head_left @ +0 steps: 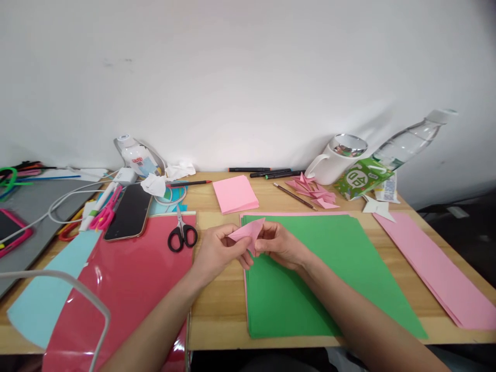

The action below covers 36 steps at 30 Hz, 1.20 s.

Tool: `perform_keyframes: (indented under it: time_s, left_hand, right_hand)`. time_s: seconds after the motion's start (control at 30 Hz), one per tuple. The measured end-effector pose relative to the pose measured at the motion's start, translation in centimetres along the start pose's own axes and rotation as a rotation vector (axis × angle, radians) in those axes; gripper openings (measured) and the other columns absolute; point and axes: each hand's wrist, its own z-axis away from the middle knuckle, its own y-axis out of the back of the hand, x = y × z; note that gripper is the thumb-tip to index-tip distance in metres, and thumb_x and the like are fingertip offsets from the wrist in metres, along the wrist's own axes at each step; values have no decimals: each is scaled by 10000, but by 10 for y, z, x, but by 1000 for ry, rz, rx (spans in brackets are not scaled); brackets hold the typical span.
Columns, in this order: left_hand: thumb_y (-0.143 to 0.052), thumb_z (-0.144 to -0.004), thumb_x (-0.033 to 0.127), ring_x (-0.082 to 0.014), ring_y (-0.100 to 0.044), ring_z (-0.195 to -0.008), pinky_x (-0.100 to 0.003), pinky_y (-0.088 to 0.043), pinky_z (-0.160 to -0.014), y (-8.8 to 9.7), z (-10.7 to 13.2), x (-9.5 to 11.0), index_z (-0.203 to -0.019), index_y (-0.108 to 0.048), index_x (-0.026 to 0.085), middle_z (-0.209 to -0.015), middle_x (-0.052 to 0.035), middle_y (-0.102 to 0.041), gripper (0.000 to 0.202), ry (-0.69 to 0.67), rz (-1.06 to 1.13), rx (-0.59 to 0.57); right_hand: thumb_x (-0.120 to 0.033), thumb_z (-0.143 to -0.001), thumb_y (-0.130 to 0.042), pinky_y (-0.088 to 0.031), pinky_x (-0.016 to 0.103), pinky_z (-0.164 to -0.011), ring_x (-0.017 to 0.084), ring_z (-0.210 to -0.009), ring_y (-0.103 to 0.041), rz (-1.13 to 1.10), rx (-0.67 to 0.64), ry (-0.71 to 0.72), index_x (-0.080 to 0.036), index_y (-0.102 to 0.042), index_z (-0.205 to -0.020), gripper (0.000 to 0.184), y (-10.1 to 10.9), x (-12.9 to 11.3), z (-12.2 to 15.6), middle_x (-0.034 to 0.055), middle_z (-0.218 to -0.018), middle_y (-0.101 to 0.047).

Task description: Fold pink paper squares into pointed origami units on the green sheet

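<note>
A small piece of folded pink paper (248, 232) is held up between my two hands, above the left edge of a green sheet stack (321, 274). My left hand (222, 250) pinches its left side with thumb and fingers. On the other side, my right hand (281, 244) grips the paper's right edge and lower corner. Behind the hands lies a pile of square pink sheets (235, 194). Several folded pink paper pieces (313, 191) are heaped at the back right, beside a brown pencil (295, 196).
Black-handled scissors (182, 232) and a phone (129, 212) rest on a red folder (135, 279). Pink strips (437, 268) lie at the right. A white mug (337, 160), green packet (362, 178) and tilted clear bottle (411, 139) stand near the wall. A white cable (87, 294) arches at lower left.
</note>
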Motion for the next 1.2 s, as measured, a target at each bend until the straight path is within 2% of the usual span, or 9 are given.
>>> perform_keyframes:
  time_s: [0.17, 0.4, 0.67, 0.83, 0.97, 1.2]
  left_hand:
    - [-672, -736, 312, -160, -636, -437, -242, -525, -425, 2, 3, -2, -730, -597, 130, -548, -37, -674, 197, -27, 31, -54]
    - [-683, -699, 260, -141, -615, -407, -216, -509, -411, 0, 2, -3, -672, -585, 126, -506, -30, -657, 168, 29, 63, -36]
    - [-681, -660, 257, -154, -632, -437, -246, -538, -431, -3, 3, 2, -633, -586, 136, -521, -15, -653, 156, 49, 54, 18]
    - [-644, -687, 234, -153, -643, -471, -241, -547, -466, -4, 3, -3, -634, -600, 130, -526, -10, -645, 124, 1, -30, 61]
    - [-652, -679, 225, -149, -649, -487, -239, -556, -495, -4, 0, -4, -655, -594, 125, -544, -18, -655, 118, 23, 3, 52]
    - [-677, -691, 299, -149, -623, -429, -231, -519, -420, -5, -1, -4, -683, -587, 121, -521, -20, -643, 200, 80, 54, 21]
  right_hand:
    - [-382, -567, -836, -529, 194, -528, 81, -512, -619, -96, -95, -131, -156, -711, -715, 298, 8, -2, 1, -5, -619, -685]
    - [-348, -561, -848, -507, 148, -503, 56, -504, -602, -79, -21, -79, -163, -713, -704, 271, 2, 4, 0, -20, -617, -677]
    - [-326, -667, -797, -484, 231, -542, 91, -522, -582, 17, -26, -14, -143, -653, -683, 234, -1, 2, 2, -16, -594, -643]
    - [-339, -711, -766, -468, 254, -555, 107, -546, -579, 83, -45, 16, -121, -668, -754, 243, 0, 1, 2, 2, -611, -641]
    - [-343, -704, -773, -454, 226, -550, 87, -528, -571, 53, -10, 34, -132, -673, -757, 240, 2, 3, 1, -8, -614, -636]
    - [-342, -687, -784, -462, 183, -531, 61, -539, -549, 14, 57, 91, -146, -675, -739, 230, -1, 6, 0, -23, -628, -617]
